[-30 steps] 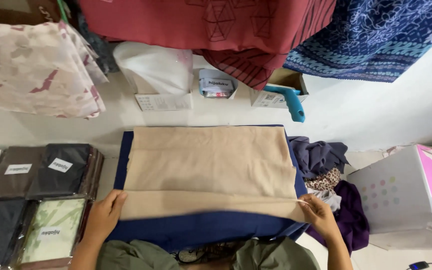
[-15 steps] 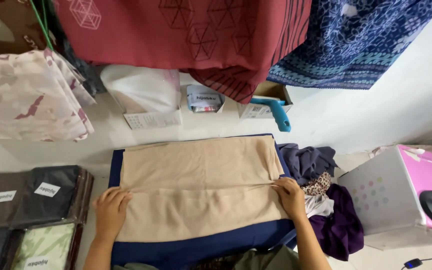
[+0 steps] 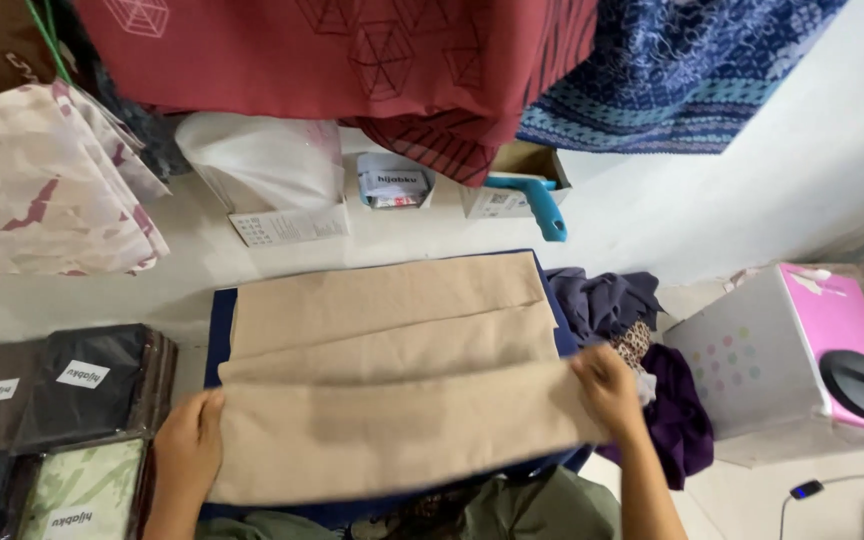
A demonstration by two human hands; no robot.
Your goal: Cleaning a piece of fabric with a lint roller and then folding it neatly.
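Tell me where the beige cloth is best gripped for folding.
Probably at the two ends of its near folded edge, one from each side: the beige cloth lies flat and wide, and the left hand and right hand hold there already.

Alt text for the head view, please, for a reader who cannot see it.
Two bare hands, left hand and right hand, grip the ends of a folded beige cloth on a dark blue mat. Packaged fabrics lie at left, a pink-topped box at right.

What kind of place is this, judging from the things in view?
Probably a small workroom where cloth goods are folded and packed: beige fabric lies under both hands, flat packaged cloths are stacked at the left, and patterned fabrics hang above.
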